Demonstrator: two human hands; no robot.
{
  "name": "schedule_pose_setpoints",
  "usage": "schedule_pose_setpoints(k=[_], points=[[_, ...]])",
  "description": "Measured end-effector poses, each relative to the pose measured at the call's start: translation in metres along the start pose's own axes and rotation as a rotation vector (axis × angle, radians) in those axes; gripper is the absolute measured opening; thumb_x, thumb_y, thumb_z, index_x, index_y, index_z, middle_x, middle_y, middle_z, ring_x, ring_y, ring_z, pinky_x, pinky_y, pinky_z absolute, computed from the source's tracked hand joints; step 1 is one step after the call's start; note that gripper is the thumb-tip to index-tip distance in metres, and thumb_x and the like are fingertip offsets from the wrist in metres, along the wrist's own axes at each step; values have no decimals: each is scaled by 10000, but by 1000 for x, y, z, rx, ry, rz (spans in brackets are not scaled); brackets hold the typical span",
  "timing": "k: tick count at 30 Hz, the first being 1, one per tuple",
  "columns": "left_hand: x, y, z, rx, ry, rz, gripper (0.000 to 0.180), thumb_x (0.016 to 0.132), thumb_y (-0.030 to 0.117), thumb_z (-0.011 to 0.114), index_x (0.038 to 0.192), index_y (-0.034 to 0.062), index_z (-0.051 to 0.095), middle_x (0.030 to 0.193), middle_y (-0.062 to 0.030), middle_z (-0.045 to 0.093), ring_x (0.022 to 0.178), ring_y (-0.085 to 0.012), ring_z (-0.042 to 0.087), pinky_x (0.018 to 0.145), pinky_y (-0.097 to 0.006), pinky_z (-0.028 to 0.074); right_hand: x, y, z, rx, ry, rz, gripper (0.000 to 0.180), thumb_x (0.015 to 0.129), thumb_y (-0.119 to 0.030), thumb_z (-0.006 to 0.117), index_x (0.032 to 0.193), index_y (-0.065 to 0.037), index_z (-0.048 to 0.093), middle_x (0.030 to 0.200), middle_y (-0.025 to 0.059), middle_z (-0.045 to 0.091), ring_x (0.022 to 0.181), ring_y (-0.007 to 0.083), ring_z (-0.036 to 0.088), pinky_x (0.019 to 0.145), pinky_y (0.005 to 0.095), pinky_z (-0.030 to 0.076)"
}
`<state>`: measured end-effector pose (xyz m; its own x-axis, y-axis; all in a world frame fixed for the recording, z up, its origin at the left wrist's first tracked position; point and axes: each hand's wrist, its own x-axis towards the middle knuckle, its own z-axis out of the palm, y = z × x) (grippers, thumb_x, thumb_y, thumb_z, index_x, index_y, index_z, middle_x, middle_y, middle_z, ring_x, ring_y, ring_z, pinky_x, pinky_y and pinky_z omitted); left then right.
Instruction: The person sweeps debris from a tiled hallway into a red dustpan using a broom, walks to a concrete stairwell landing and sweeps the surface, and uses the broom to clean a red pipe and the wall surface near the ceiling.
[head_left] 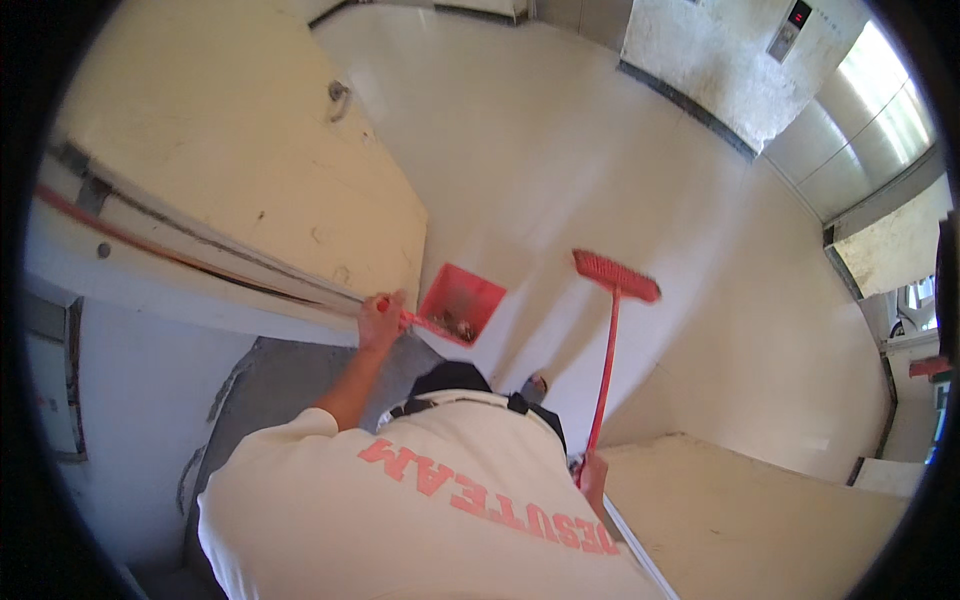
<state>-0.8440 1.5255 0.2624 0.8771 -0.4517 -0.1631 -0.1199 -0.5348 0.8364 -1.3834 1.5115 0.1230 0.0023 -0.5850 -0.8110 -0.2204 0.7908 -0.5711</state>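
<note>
The floor (560, 150) is pale, glossy tile and bright with light. A cream door (230, 130) stands open at left. Metal lift doors (860, 130) sit in a rough white wall (700, 60).

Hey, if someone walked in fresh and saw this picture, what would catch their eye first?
Probably the red broom, its bristle head out on the pale floor right of centre, its long handle held in the right hand. Next, the red dustpan at the middle, with some debris in it, gripped by its handle in the left hand beside a cream door. A metal elevator door gleams at upper right.
</note>
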Motion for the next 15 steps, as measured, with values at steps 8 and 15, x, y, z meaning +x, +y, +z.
schedule_pose_setpoints(k=[8, 15], points=[[63, 58, 85, -156, 119, -187, 344, 929, 351, 637, 828, 23, 612, 616, -44, 598, 480, -100, 564, 437, -255, 475, 113, -207, -1, -174, -26, -82, 389, 982, -347, 469, 706, -76, 514, 517, 12, 471, 360, 119, 439, 323, 287, 350], [183, 65, 135, -142, 136, -256, 316, 910, 331, 658, 839, 25, 629, 635, -31, 582, 473, -100, 575, 434, -245, 481, 208, -347, 59, -324, -150, -140, 361, 951, -369, 481, 902, -26, 582, 559, 40, 501, 386, 128, 461, 342, 274, 366]])
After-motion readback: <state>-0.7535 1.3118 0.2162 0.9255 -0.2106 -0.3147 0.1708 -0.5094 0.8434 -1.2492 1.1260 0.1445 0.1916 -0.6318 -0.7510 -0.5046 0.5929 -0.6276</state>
